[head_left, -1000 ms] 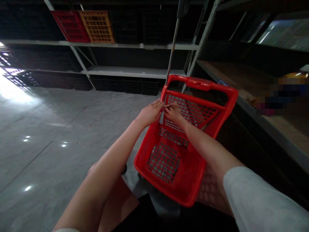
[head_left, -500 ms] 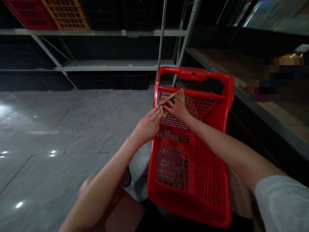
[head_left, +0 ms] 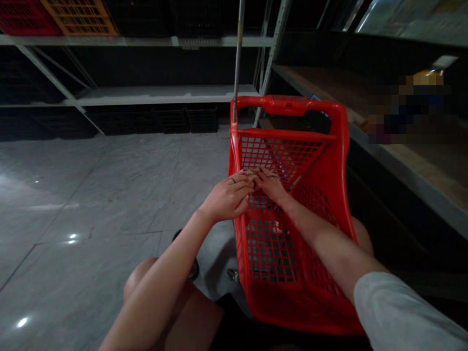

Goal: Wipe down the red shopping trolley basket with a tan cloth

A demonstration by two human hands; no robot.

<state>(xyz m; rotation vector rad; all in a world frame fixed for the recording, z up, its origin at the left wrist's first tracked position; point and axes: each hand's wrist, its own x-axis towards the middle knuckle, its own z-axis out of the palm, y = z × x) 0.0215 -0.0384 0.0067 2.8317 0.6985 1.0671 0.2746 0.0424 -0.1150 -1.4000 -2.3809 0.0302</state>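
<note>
A red plastic shopping basket (head_left: 345,161) with lattice walls and a built-in handle is tipped towards me between my legs. My left hand (head_left: 227,197), with a dark ring, is bent over the basket's left rim, its fingers reaching inside. Against those fingertips, inside the basket, my right hand (head_left: 269,184) has its fingers curled. Only a bit of a tan cloth (head_left: 251,178) shows between the two hands; the fingers hide most of it. A metal rod (head_left: 237,63) rises from the basket's left upper corner.
White metal shelving (head_left: 146,95) stands behind, with a red crate (head_left: 25,17), an orange crate (head_left: 80,17) and several black crates (head_left: 201,120). A ledge (head_left: 402,161) runs along the right, with a pixelated patch above it. Grey tiled floor (head_left: 120,185) lies to the left.
Both hands have moved down along the basket's left side, towards me. The tan cloth, spread out before, is now bunched and mostly covered. The basket's near end has shifted right.
</note>
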